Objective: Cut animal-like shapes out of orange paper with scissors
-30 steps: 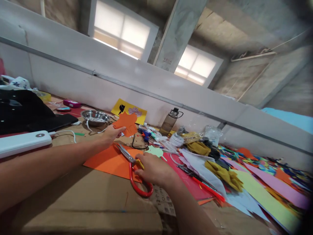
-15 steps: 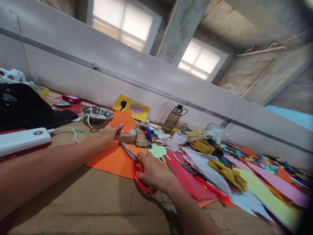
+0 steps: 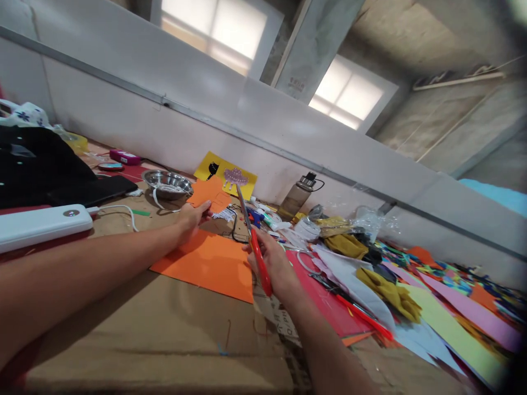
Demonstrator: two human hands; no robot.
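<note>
My left hand (image 3: 193, 219) pinches a cut piece of orange paper (image 3: 209, 192) by its lower edge, holding it above the table. In my right hand (image 3: 274, 260) are red-handled scissors (image 3: 257, 255), their blades pointing up and away from me, apart from the orange piece. Below both hands a larger orange sheet (image 3: 209, 269) lies flat on brown cardboard (image 3: 144, 329). Behind the held piece stands a yellow card (image 3: 249, 189) with a black shape and a purple shape on it. My right hand partly hides the things behind it.
A steel bowl (image 3: 167, 184) and a white power bank (image 3: 45, 226) with a cable are at left. A bottle (image 3: 296, 196) stands by the wall. To the right lie a red sheet (image 3: 317, 296), a second pair of scissors (image 3: 358, 310), mustard cloth (image 3: 389, 293) and coloured paper.
My right hand has lifted and turned the scissors, so the blades now point upward. The pale green cutout is now mostly hidden behind that hand. My left hand keeps hold of the orange piece.
</note>
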